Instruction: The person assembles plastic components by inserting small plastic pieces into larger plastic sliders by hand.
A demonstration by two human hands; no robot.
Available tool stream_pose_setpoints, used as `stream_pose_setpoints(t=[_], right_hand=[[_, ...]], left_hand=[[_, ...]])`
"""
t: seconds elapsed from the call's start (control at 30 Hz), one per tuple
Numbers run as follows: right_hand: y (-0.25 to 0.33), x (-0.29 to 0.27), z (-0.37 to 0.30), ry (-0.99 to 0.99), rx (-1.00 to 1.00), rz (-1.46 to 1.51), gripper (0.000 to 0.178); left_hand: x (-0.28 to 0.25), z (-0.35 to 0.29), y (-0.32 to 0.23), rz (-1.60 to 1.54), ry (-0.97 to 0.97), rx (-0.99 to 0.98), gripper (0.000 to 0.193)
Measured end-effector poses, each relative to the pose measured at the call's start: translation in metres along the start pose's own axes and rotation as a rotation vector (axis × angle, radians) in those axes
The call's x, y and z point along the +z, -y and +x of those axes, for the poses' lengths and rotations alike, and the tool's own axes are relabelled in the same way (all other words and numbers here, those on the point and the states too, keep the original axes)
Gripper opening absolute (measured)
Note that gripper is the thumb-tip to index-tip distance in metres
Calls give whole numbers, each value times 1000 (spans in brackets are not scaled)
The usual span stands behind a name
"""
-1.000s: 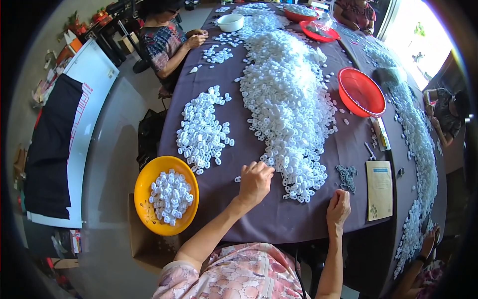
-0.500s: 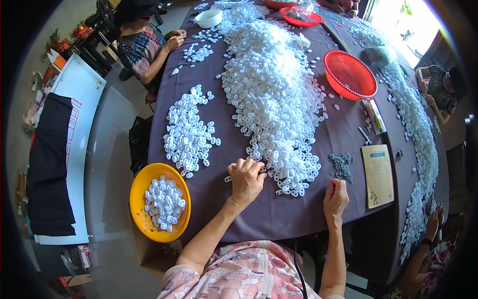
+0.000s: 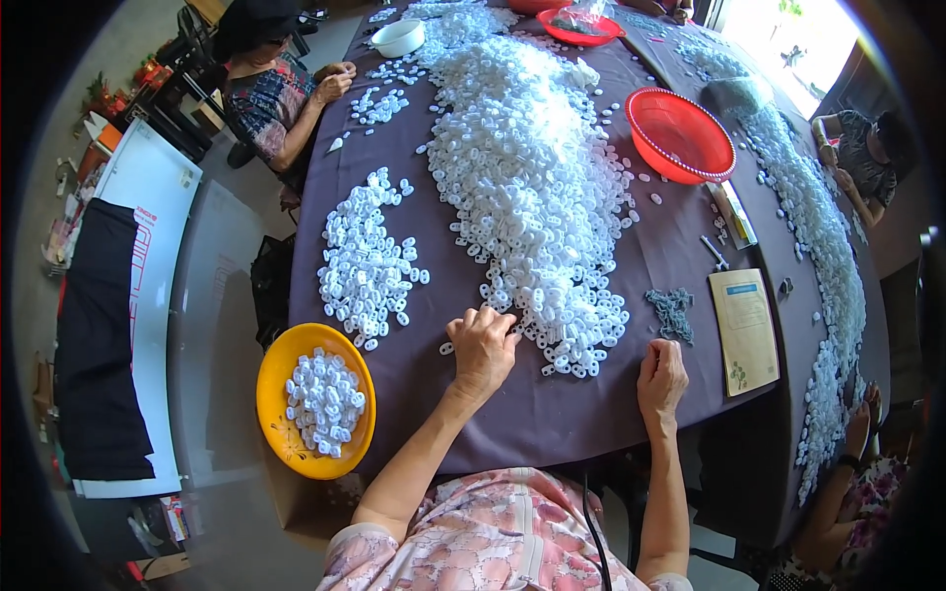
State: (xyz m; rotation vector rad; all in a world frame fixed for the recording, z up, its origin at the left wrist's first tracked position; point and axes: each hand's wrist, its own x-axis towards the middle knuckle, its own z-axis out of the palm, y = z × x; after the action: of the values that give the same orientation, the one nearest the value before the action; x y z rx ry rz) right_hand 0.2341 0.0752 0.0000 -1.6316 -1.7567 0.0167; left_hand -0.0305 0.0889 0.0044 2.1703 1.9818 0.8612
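My left hand (image 3: 481,347) lies palm down on the purple tablecloth (image 3: 552,414), its fingertips at the near edge of a big heap of small white plastic pieces (image 3: 532,167). Whether it grips a piece I cannot tell. My right hand (image 3: 662,379) rests near the table's front edge, fingers curled, just below a small grey tangle (image 3: 673,313). A smaller spread of white pieces (image 3: 365,261) lies to the left. A yellow bowl (image 3: 281,438) holding white pieces sits at the table's left corner.
A red basket (image 3: 680,133) stands at the right, a booklet (image 3: 746,330) near the front right, a white bowl (image 3: 399,37) and a red tray (image 3: 581,25) at the far end. A person (image 3: 271,89) sits at the left side; others sit at the right.
My left hand has stayed at the heap's near edge, its fingers shifting slightly. The right hand keeps its place at the table's front. The camera view has shifted a little.
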Motion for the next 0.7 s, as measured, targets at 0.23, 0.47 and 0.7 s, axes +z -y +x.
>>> stream_pose_setpoints(t=[0.23, 0.47, 0.7], right_hand=[[-3, 1, -3, -13, 2, 8, 4], [-1, -1, -5, 9, -25, -38, 11], [62, -5, -17, 113, 37, 443, 11]], left_hand=[[-4, 0, -8, 0, 53, -25, 11], [-33, -31, -13, -1000, 213, -415, 0], [-33, -79, -15, -1262, 252, -702, 8]])
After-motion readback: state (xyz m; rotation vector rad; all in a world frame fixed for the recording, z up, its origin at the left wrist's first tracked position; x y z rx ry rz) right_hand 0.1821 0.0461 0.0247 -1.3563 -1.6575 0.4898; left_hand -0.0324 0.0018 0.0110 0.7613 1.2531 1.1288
